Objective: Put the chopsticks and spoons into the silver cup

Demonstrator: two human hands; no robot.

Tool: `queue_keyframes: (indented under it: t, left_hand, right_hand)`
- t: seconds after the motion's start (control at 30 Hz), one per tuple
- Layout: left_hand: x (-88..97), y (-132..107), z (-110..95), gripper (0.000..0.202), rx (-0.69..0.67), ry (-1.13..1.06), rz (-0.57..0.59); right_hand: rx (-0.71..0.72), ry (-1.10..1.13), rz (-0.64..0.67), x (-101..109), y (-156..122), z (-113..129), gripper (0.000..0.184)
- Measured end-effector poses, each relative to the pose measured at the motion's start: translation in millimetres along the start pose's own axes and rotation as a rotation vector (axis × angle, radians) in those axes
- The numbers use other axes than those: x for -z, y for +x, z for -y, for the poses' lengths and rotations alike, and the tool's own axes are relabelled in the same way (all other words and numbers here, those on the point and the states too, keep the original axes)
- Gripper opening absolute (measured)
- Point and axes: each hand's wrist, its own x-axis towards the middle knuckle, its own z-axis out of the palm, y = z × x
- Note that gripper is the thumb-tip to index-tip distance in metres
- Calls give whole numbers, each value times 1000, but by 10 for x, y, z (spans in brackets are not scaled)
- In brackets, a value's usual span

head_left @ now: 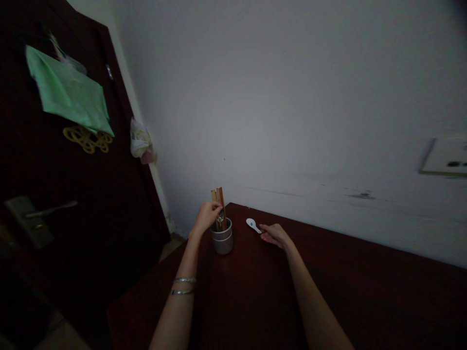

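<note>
A grey cylindrical utensil holder (222, 242) stands upright near the far left corner of the table, with several wooden chopsticks (221, 194) sticking up out of it. Over its rim, my left hand (207, 216) is closed in a pinch on what looks like a shiny metal spoon (221, 216), whose lower part is hidden in the holder. To the right of the holder, a white soup spoon (251, 223) with a small blue mark points its bowl away to the left. Its handle end is between the fingers of my right hand (275, 235).
The dark red table (251, 291) meets a pale wall (273, 121). On the left is a dark door (109, 194) with a metal handle (51, 210) and a hanging green cloth (71, 90). A plastic bag (139, 140) hangs beside it; a wall socket (447, 155) is at right.
</note>
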Motion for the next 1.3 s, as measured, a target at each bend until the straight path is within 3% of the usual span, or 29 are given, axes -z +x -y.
queue_keyframes:
  t: [0.27,0.53,0.73,0.83,1.03,1.2,1.3]
  left_hand:
    - [75,-29,-125,25,-56,-12,-79]
    - [185,-62,-315,25,-43,-8,-146]
    - [301,-112,-494,25,-99,-19,-263]
    - [394,-161,-649,27,-116,-31,-343]
    - [534,-257,-958,26,-170,-112,-528]
    - [596,-313,-1103,23,-193,-201,-588]
    - [617,-318,-1129,22,-178,-263,-598]
  right_hand:
    - [63,33,-77,235,-134,202,20]
    - [138,59,-87,281,-248,372,9]
    - [247,38,-107,136,-356,608,11]
    - [403,-55,-104,-61,-506,793,18]
    - [805,-267,211,-488,-1044,1050,23]
    - [835,-253,454,-689,-1285,1075,27]
    - [814,-225,481,-719,-1281,1065,31]
